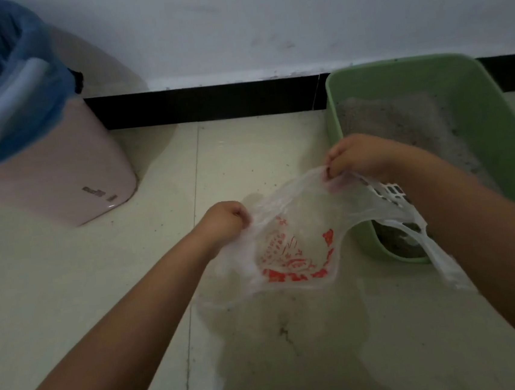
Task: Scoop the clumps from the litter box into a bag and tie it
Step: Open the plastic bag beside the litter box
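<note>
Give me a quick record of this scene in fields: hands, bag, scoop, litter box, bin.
left hand: left hand grips one edge of the bag mouth
right hand: right hand grips the opposite edge
bag: clear plastic bag with red print, mouth stretched open above the floor
scoop: white slotted scoop, under the right hand, partly hidden
litter box: green litter box, grey litter inside, at right
bin: pink bin with blue liner, at left

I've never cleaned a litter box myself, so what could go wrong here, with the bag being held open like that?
The clear plastic bag looks thin; the left hand and right hand pull its rim apart, so it might tear. It hangs over the floor, beside the green litter box, so litter could spill. Both hands are busy, leaving none for the white scoop.
</note>
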`<state>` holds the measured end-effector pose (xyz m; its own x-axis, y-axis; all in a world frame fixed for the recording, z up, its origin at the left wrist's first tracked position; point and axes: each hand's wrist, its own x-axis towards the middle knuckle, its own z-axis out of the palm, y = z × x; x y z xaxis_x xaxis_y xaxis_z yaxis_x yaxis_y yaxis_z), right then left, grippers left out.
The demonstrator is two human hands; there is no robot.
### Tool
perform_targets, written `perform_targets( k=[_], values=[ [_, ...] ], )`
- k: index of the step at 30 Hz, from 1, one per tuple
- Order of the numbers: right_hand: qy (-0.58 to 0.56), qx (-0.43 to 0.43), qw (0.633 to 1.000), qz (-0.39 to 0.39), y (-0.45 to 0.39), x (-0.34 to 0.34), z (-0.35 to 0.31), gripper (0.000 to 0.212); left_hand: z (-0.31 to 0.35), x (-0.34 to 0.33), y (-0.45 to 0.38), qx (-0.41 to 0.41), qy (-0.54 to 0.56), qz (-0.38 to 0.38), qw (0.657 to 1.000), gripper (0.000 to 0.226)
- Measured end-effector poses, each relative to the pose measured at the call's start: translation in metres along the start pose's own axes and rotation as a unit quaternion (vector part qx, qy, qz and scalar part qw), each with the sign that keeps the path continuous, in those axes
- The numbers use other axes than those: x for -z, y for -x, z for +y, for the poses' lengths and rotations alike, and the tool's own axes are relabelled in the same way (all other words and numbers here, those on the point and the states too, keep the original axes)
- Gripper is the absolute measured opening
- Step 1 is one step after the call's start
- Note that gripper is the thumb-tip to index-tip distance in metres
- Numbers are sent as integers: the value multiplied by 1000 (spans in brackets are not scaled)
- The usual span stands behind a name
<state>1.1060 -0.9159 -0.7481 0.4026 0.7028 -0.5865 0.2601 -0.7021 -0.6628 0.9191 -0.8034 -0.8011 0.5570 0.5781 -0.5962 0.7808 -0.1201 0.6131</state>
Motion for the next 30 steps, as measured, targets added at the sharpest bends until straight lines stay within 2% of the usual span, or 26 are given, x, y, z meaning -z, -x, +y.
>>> perform_targets(
  k=[4, 7, 9, 10, 12, 13, 15, 18, 20, 22, 24, 25, 26, 28, 30],
  values=[
    [-61, -17, 997, -49, -5, 6, 14, 29, -1, -3, -3, -3, 53, 80, 995, 41],
    [-166, -60, 983, -51, -8, 6, 17, 32, 0, -1, -2, -75, 89, 115, 987, 30],
    [-249, -89, 964, -14, -10, 6, 21, 33, 1, 2, 3, -145, 10, 58, 988, 13],
    [-280, -99, 955, 3, -12, 5, 24, 34, 1, 4, 3, -168, -79, 11, 983, 16],
    [-311, -113, 943, 28, -14, 4, 27, 37, -1, 5, 2, -192, -295, -38, 935, 34],
    [-328, -112, 937, 37, -16, 4, 28, 39, -2, 5, 0, -196, -349, -33, 916, 37],
    [-407, -103, 906, 53, -19, 4, 31, 40, -5, 5, -3, -191, -336, -17, 922, 35],
    [-526, -76, 845, 55, -21, 6, 38, 41, -10, 12, -10, -187, -247, 33, 950, 28],
    [-550, -42, 833, 48, -18, 7, 42, 39, -8, 18, -12, -177, -149, 97, 968, 12],
    [-564, 0, 825, 48, -14, 9, 42, 35, -2, 21, -11, -143, 16, 115, 983, 19],
    [-590, 33, 805, 60, -12, 9, 43, 28, -1, 20, -13, -98, 202, 70, 972, 26],
    [-604, 47, 794, 56, -12, 9, 44, 24, -2, 20, -15, -86, 294, 37, 951, 22],
    [-611, 63, 788, 45, -12, 8, 45, 30, -1, 20, -15, -83, 386, -9, 919, 16],
    [-632, 58, 772, 30, -14, 5, 49, 44, -2, 20, -16, -84, 550, -74, 827, 35],
    [-642, 36, 765, 31, -16, 1, 49, 23, -7, 18, -23, -89, 650, -85, 750, 42]
  ],
)
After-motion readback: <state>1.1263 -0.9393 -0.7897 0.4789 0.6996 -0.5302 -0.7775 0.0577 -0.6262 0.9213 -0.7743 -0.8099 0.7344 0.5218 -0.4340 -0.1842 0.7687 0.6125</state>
